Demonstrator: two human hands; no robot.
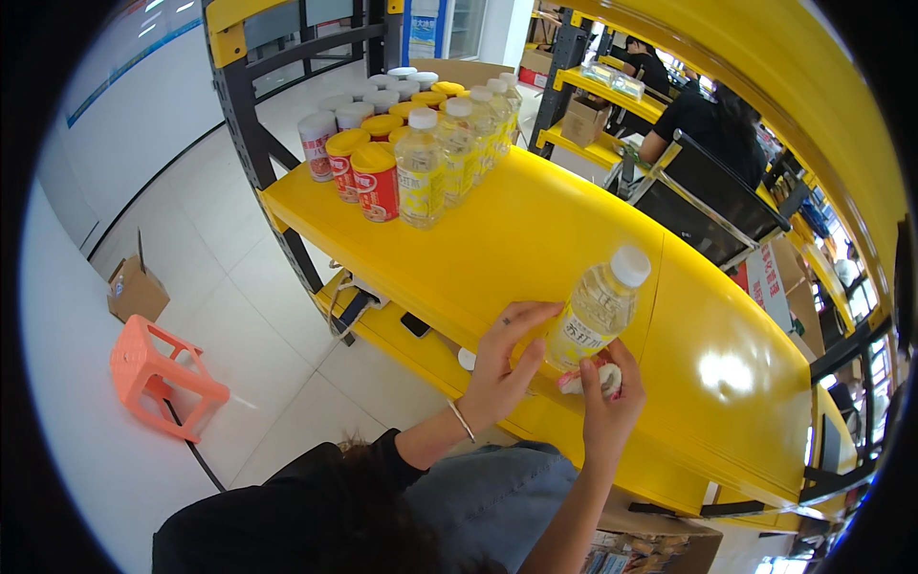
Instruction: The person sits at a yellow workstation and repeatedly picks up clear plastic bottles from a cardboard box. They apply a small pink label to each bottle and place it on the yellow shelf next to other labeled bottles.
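A clear plastic bottle (598, 308) of pale yellow drink with a white cap leans over the yellow shelf top (535, 230). My left hand (505, 368) steadies its lower part, thumb against the bottle's base. My right hand (608, 402) sits under the bottle's bottom and pinches a small white and pink thing (606, 379) pressed to the base. A thin bracelet shows on my left wrist.
At the far end of the shelf stand several more bottles (449, 153) and several cans with yellow or white lids (375, 177). An orange plastic stool (158, 375) and a cardboard box (134, 287) sit on the white floor at left. A person in black sits behind, upper right.
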